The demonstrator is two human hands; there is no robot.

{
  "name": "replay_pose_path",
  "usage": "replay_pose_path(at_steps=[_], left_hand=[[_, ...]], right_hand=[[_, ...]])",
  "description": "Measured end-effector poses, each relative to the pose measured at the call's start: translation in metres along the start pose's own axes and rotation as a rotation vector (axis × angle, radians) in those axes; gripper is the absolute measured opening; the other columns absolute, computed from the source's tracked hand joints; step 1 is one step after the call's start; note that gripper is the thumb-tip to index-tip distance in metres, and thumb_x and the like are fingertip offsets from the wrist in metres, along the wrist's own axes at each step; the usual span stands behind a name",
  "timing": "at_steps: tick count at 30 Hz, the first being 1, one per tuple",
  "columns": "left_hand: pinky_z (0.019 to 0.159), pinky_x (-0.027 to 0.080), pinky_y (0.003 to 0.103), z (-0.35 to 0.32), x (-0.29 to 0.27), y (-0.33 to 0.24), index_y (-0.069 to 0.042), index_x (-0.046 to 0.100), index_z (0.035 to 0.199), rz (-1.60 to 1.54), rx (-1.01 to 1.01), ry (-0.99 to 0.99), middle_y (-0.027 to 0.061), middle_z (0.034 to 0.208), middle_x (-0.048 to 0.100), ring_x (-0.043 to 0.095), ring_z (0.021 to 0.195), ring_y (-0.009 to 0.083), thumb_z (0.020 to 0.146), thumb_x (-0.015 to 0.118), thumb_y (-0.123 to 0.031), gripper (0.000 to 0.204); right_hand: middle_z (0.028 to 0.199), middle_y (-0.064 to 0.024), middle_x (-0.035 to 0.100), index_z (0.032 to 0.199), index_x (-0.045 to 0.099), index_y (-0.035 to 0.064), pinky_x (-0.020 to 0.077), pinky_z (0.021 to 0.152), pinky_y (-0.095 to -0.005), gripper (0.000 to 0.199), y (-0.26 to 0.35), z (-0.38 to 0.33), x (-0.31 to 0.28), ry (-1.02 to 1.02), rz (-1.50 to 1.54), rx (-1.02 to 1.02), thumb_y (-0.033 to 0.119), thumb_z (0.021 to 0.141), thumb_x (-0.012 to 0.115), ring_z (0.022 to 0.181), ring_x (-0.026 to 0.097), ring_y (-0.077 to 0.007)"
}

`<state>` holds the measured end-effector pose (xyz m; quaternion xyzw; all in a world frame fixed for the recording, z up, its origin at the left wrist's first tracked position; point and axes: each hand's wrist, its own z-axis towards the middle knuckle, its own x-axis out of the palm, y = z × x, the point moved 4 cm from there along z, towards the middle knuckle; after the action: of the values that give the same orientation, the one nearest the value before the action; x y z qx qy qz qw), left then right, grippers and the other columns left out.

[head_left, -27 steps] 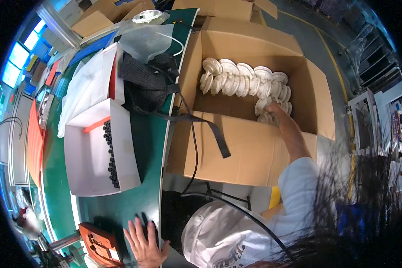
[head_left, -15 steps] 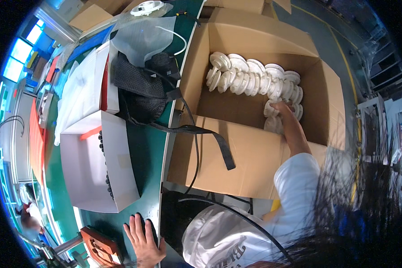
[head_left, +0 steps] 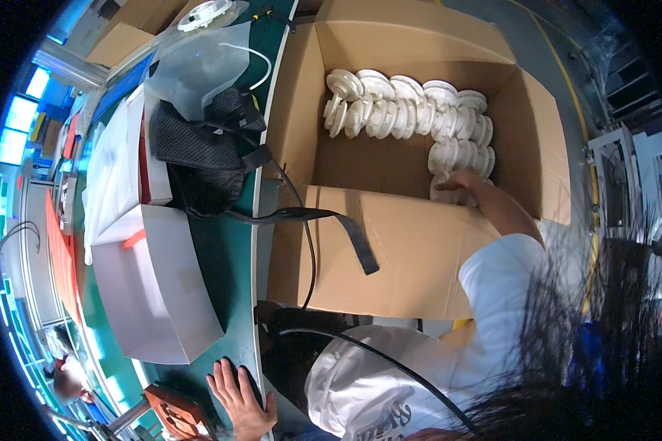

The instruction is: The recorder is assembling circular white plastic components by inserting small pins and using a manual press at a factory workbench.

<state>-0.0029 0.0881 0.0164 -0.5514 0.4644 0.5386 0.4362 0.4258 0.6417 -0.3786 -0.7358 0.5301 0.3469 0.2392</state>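
Observation:
My right hand [head_left: 466,181] reaches into a large cardboard box [head_left: 375,250] on my right. Its fingers are curled over one of the white flanged plastic parts [head_left: 441,191] at the near end of a row; the fingertips are partly hidden. Several more of these round white parts [head_left: 390,117] lie packed in rows along the far side and down the right side of the box. My left hand [head_left: 241,403] rests palm down on the green table [head_left: 235,309] near its edge, fingers stretched out, holding nothing.
An open white box [head_left: 154,287] stands on the table beside black mesh fabric with a strap [head_left: 206,158]. The strap and a black cable hang over the cardboard box's near flap. A reddish-brown fixture [head_left: 175,411] sits left of my left hand. Another person [head_left: 70,382] is at far left.
My right hand has moved nearer along the right-hand row, onto the closest parts. My view has shifted slightly, and my left hand still lies on the table.

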Motion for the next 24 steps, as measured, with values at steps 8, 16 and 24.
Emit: replay_pose_path(at_steps=[8, 16, 24], left_hand=[[0.113, 0.014, 0.071, -0.004, -0.007, 0.003, -0.003, 0.038, 0.144, -0.128, -0.087, 0.098, 0.0308, 0.154, 0.029, 0.025, 0.142, 0.0528, 0.068, 0.072, -0.02, 0.086], [0.115, 0.017, 0.067, 0.015, 0.002, 0.009, -0.002, 0.044, 0.141, -0.226, -0.008, 0.046, 0.0271, 0.154, 0.033, 0.029, 0.143, 0.0483, 0.06, 0.073, -0.02, 0.088], [0.116, 0.018, 0.065, 0.006, 0.003, 0.003, -0.003, 0.046, 0.142, -0.234, -0.028, -0.002, 0.0238, 0.155, 0.034, 0.03, 0.144, 0.0452, 0.061, 0.074, -0.019, 0.088]], right_hand=[[0.109, -0.0123, 0.071, 0.11, 0.075, 0.0127, 0.0539, 0.084, -0.0457, 0.051, 0.012, 0.029, 0.017, 0.038, 0.831, -0.289, 0.051, 0.077, 0.078, 0.097, 0.067, -0.0286], [0.101, -0.0098, 0.069, 0.1, 0.077, 0.0142, 0.0542, 0.072, -0.0411, 0.036, -0.111, -0.032, -0.054, 0.522, 0.995, -0.701, 0.042, 0.077, 0.08, 0.086, 0.066, -0.0257], [0.066, 0.0011, 0.057, 0.088, 0.074, 0.0136, 0.0382, 0.043, -0.0305, 0.024, -0.055, -0.102, -0.155, 0.229, 0.275, 0.386, 0.036, 0.08, 0.076, 0.051, 0.048, -0.0127]])
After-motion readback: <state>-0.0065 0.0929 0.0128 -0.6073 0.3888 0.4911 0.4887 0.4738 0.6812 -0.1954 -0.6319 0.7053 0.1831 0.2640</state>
